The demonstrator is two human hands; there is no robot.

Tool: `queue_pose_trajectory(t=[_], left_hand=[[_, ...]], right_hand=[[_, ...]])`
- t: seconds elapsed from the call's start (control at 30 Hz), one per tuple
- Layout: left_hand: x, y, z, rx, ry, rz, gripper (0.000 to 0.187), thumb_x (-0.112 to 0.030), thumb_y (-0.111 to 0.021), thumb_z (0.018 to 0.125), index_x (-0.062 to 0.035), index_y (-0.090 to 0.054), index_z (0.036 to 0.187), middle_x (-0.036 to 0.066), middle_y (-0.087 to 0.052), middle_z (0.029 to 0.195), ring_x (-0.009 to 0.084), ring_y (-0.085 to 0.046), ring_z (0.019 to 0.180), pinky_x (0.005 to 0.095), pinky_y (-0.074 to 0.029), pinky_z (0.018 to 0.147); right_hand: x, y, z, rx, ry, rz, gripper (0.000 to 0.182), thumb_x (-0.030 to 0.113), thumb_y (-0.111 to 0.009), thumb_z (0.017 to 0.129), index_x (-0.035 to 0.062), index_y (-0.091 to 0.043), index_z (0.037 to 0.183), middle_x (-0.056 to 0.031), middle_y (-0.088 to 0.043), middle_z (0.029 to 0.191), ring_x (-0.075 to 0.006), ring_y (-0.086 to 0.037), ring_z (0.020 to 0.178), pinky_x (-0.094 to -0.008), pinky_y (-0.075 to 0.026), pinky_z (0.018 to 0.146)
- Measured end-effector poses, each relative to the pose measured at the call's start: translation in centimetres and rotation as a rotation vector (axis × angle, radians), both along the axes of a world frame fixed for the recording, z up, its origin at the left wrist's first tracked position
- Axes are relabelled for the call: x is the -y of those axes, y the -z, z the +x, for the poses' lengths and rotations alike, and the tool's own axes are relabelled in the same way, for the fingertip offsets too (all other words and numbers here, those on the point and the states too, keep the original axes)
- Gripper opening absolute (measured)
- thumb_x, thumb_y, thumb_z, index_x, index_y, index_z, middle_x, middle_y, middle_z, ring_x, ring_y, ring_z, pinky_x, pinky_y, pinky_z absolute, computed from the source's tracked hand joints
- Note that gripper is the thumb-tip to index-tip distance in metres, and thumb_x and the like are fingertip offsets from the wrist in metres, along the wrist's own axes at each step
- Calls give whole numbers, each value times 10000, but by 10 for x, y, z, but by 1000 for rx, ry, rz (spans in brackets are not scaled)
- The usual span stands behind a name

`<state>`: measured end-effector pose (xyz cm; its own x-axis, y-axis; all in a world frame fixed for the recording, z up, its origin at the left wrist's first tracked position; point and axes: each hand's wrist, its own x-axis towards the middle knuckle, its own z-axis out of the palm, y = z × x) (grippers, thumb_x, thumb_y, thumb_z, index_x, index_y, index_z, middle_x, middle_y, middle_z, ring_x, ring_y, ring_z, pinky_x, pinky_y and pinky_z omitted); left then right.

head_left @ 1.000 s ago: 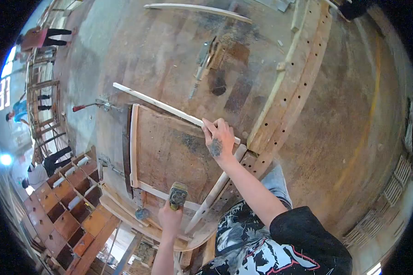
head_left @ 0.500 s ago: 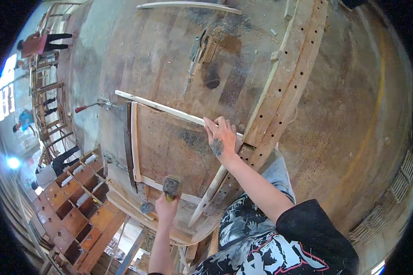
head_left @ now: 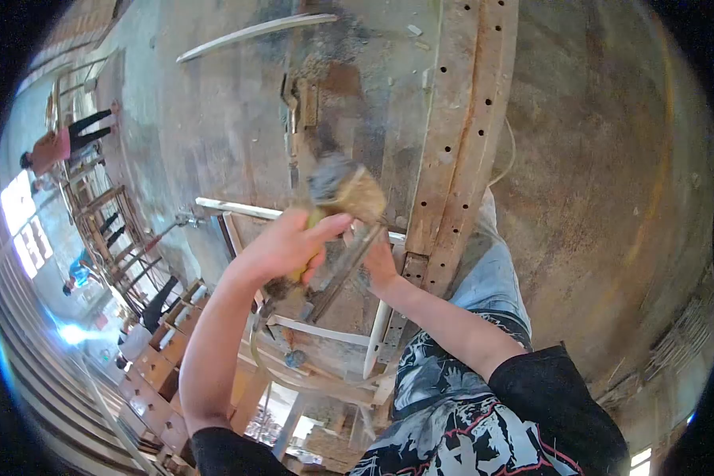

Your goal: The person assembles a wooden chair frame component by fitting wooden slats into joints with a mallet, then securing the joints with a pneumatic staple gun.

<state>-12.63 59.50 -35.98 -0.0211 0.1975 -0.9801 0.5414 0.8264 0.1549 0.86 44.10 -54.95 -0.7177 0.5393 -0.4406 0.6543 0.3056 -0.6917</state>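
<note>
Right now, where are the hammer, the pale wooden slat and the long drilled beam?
hammer (head_left: 343,189), head view, on its blurred head.
pale wooden slat (head_left: 242,209), head view, bare left stretch.
long drilled beam (head_left: 470,111), head view, on its holed face.

hammer (head_left: 343,187) above slat (head_left: 246,209), l of rail (head_left: 460,135)

We see a mallet (head_left: 343,186) with a worn, matt head, pale smooth wooden slats (head_left: 238,209), a rough, stained wooden counter (head_left: 238,111) and a drilled, unfinished timber rail (head_left: 464,119).
</note>
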Motion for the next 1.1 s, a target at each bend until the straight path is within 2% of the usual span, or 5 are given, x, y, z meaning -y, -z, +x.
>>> queue_pose_trajectory(t=[0.07,0.27,0.53,0.87,1.1], left_hand=[[-24,23,15,63,94,-101,566,-501,-590,992,-13,-591,703,53,-548,539,165,-570,439,335,-462,440],[-36,65,23,119,206,-253,598,-549,-567,991,-22,-578,709,58,-555,551,162,-572,478,342,-483,453],[-42,78,24,104,250,-314,598,-563,-597,971,-5,-598,756,62,-558,574,171,-575,487,347,-476,446],[-62,11,-37,-169,23,-87,520,-486,-625,978,-4,-594,786,33,-533,561,146,-544,428,339,-473,410],[-51,-40,-147,-552,-176,28,437,-454,-608,995,-22,-612,932,34,-539,552,160,-547,408,332,-458,387]], right_hand=[[11,19,-9,-270,356,-154,551,135,-525,921,63,-458,1464,-153,-518,1365,-356,-460,1287,-491,-389,1047],[13,12,-8,200,-397,265,605,154,-522,927,29,-374,1501,-189,-415,1499,-393,-373,1390,-500,-311,1165],[20,19,-12,132,-263,125,623,184,-533,920,67,-378,1512,-174,-427,1501,-379,-370,1395,-550,-314,1139],[-2,-5,-11,81,125,271,608,154,-564,888,78,-451,1480,-91,-558,1169,-289,-534,1136,-483,-428,1002],[-49,-4,-63,-127,-88,184,614,78,-592,858,59,-470,1459,-112,-548,1097,-265,-547,1069,-412,-459,931]])
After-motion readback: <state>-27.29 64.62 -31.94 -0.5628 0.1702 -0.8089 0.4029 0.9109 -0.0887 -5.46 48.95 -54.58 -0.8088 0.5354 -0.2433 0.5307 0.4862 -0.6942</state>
